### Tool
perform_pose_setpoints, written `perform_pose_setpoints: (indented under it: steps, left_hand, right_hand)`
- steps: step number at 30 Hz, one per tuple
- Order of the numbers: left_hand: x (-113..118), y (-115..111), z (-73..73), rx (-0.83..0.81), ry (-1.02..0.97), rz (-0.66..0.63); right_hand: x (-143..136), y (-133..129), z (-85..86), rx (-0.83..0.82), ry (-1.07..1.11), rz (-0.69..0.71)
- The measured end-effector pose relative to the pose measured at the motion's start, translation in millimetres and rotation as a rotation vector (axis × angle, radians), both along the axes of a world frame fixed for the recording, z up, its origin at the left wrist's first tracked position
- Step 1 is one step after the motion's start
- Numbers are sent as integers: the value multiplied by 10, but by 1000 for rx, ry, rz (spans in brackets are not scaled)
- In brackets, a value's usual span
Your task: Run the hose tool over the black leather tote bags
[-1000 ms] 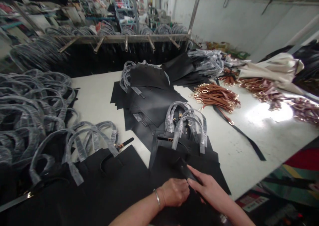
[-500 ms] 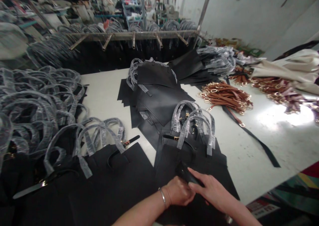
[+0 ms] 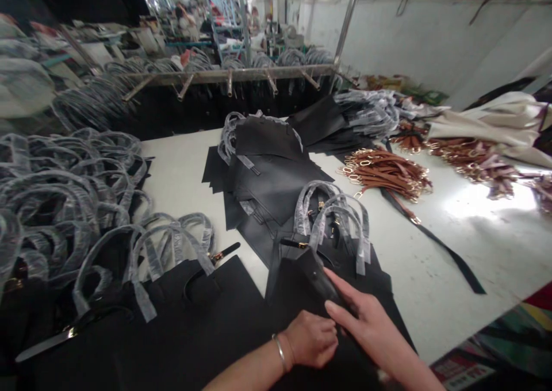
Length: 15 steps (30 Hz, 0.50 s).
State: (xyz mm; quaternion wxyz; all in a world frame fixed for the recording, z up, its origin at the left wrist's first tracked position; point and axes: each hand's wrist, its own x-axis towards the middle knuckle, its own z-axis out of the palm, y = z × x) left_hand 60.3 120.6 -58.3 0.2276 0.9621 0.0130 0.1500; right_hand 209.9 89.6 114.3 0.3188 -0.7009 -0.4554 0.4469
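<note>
My right hand grips a long black strap-like piece, its broad end pointing up and away from me. A small metal part shows by the wrist. My left hand, with a silver bangle at the wrist, is closed in a fist just left of it; what its fingers hold, if anything, is hidden. Both hands are over a black bag panel with plastic-wrapped handles and a small buckled tab. To the left lies another black bag panel with wrapped handles.
Wrapped handles are heaped on the left. Stacked black panels lie mid-table. Brown straps with gold clips and a long black strap rest on the white table. Behind stands a metal rack.
The black piece in my right hand has risen and its far end now reaches toward the handles. My left hand stays closed nearby. The view has tilted slightly up.
</note>
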Motion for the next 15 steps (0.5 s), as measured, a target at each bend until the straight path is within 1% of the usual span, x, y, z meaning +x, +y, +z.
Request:
perform_pose_setpoints:
  steps: [1,2,3,6,7,8,9,11,13,15]
  left_hand:
    - [-12,26,32,-52,-18,40]
    - [-24,69,70,-101,-37,119]
    - [-35,132,111,-136,-53,243]
    - [-51,425,252,-137,-37,754]
    - [-41,544,302,-125,-7,878]
    - [-21,660,353,-115,30,947]
    - [14,768,404,-110,66,964]
    - [133,936,503,-101,136,907]
    - [317,1031,590,-98,194,853]
    - [539,1066,656,-103,239,855]
  right_hand:
    - [91,-91,20,-20,3,-66]
    - [186,-188,21,-51,4,-132]
    - [280,-289,3,-90,4,-195]
    - [493,-595,-136,-195,51,-360]
    - [528,-686,-194,-213,91,-412]
    - [543,-766,-250,-231,135,-456]
    - [540,-831,-298,-246,175,-494]
    - [492,-907,-362,-270,233,-541]
    - [409,-915,-387,-278,272,-551]
    - [320,-883,-395,-257,303,-558]
